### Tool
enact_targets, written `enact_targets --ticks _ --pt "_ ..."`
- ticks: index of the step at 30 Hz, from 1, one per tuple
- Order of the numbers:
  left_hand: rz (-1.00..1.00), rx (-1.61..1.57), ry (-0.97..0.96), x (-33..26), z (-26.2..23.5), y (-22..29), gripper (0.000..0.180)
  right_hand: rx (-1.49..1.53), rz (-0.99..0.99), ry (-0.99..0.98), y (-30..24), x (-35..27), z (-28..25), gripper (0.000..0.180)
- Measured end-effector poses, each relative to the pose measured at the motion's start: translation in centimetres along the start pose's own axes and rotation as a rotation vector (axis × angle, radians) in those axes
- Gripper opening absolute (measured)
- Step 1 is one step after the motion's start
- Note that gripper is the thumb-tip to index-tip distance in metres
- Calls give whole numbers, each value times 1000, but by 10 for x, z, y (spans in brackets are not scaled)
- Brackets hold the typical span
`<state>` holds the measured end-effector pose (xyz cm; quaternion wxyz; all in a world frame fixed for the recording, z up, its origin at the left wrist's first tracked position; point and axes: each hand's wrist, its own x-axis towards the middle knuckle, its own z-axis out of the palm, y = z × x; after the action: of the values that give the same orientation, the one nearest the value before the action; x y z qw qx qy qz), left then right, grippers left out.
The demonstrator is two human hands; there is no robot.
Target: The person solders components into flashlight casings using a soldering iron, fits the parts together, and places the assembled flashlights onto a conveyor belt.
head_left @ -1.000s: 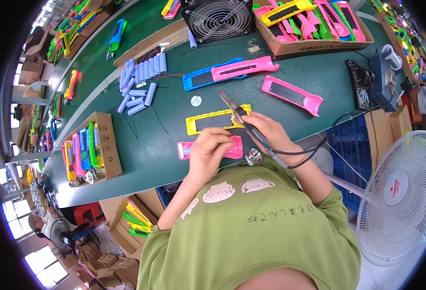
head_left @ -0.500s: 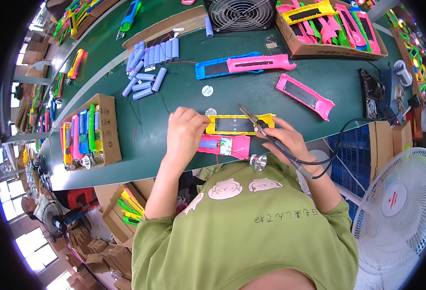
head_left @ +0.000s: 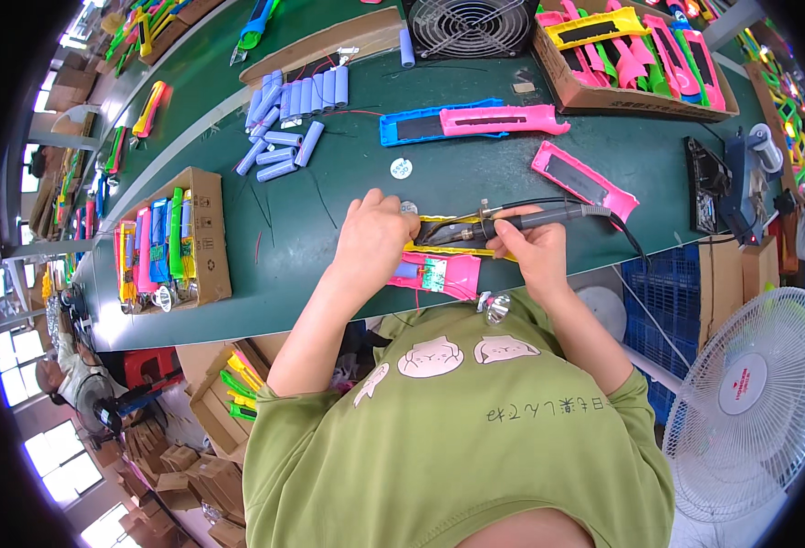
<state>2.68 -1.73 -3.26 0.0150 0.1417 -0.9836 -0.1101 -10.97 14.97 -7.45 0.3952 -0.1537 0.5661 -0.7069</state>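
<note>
My right hand (head_left: 535, 254) grips a soldering iron (head_left: 539, 217) with a dark handle, held nearly level. Its metal front end points left, over a yellow plastic casing half (head_left: 462, 249) with a black inner strip. At the casing's left end, my left hand (head_left: 375, 233) is closed in a pinch; what its fingertips hold, if anything, is too small to tell. Just nearer to me lies a pink casing half (head_left: 460, 277) with a green-white circuit board (head_left: 434, 274) and a blue cell (head_left: 407, 270) in it. A shiny lamp reflector (head_left: 495, 309) sits at its right, by the table edge.
Blue cylindrical cells (head_left: 315, 96) with wires lie at the back left. Blue (head_left: 409, 128) and pink (head_left: 503, 120) casing halves rest beyond my hands, another pink one (head_left: 585, 180) to the right. Cardboard boxes of coloured parts (head_left: 209, 233) (head_left: 640, 102) stand either side; a white fan (head_left: 749, 393) is at right.
The soldering iron has swung from slanting up-left to nearly level, its front end now close to my left fingertips over the yellow casing. My left hand stays pinched at the casing's left end.
</note>
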Motion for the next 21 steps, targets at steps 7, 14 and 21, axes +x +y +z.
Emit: enact_targets --ticks 7,14,21 --pt "-12 26 5 0 3 0 7 -92 -18 -14 5 1 4 14" --pt "-2 49 4 0 4 0 7 -141 -53 -26 5 -3 2 14" --pt "-16 51 -10 4 4 -1 7 -73 -184 8 2 -10 -4 16"
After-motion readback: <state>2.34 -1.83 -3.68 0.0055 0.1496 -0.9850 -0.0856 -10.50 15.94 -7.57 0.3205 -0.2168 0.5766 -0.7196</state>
